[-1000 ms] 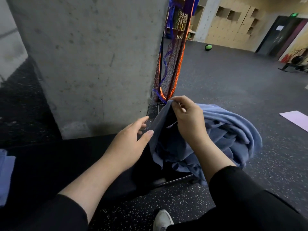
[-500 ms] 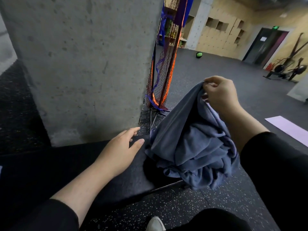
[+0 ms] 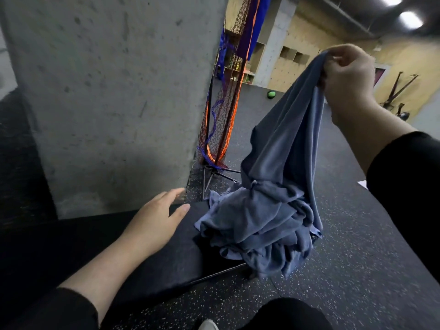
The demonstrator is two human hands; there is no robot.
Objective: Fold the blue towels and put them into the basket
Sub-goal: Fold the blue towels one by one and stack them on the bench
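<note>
Concrete pillar [image 3: 107, 96] fills the far left, beyond the left fingers. Speckled rubber floor [image 3: 357, 270] runs under and right of everything. Black padded surface [image 3: 152, 263] lies beneath the left hand [image 3: 154, 225], whose fingers [image 3: 176, 195] are straight and a little apart, holding nothing, just left of the towel heap. Blue towels [image 3: 262, 225] sit bunched at the surface's right end; one towel [image 3: 295, 129] is drawn up from the heap to the right hand [image 3: 347, 77], raised, its fingers [image 3: 342, 52] curled and clamped on the top edge. Orange-and-blue net [image 3: 221, 115] stands beyond, between the two hands. Green ball [image 3: 271, 94] far off on the floor
</note>
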